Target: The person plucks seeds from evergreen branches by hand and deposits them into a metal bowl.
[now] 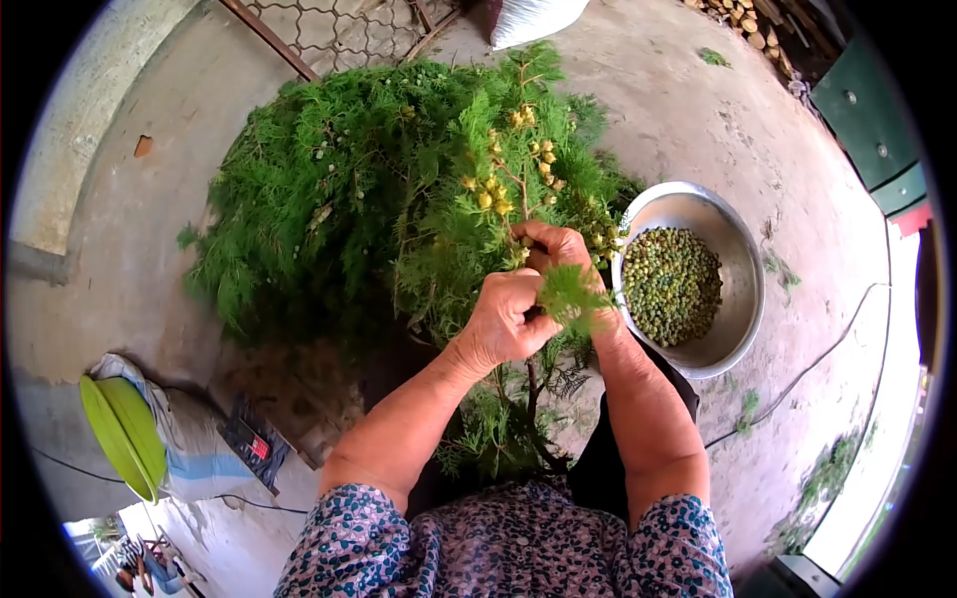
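My left hand (506, 317) is closed in a fist around a leafy evergreen branch (573, 297), whose green tip sticks out to the right of the fist. Just beyond it, my right hand (558, 247) has its fingers curled on the stem of the same branch, beside small yellow-green cones (490, 194). Whether a cone sits between those fingers is hidden. A large heap of cut evergreen branches (329, 189) spreads ahead and to the left. On the right stands a metal basin (743, 289), partly filled with small green cones (670, 284).
Farther off, a white sack (533, 20) and a metal grate (344, 30) lie on the concrete floor (688, 110). At lower left is a lime-green plastic basin (125, 434). A dark cable (797, 374) runs along the right, below green cabinets (867, 115) and stacked firewood (743, 18).
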The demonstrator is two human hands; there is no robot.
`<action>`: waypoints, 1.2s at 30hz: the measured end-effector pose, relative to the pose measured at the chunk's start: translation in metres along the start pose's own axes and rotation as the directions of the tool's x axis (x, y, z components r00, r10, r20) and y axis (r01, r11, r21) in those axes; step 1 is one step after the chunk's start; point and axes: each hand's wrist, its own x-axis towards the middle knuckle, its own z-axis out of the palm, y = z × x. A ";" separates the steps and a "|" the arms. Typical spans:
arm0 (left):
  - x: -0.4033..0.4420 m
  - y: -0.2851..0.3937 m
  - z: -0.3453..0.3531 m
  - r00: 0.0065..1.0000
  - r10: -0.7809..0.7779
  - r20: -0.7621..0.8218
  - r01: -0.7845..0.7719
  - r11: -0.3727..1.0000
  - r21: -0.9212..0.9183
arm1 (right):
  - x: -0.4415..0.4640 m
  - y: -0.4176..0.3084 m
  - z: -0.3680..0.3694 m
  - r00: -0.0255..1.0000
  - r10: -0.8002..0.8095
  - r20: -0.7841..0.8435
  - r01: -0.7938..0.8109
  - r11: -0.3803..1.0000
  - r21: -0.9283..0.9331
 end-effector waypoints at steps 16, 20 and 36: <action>0.005 -0.020 -0.016 0.732 -0.681 -0.028 0.146 0.197 -0.970 | -0.006 -0.021 0.004 0.983 -0.134 -0.123 0.128 0.990 -0.049; 0.008 -0.023 -0.016 0.728 -0.685 -0.009 0.253 0.281 -0.926 | -0.013 -0.038 0.008 0.982 0.074 -0.175 -0.064 0.996 0.063; 0.007 0.013 -0.032 0.682 -0.722 0.117 0.471 0.311 -0.826 | -0.023 -0.041 0.013 0.938 -0.140 -0.318 0.099 0.985 -0.142</action>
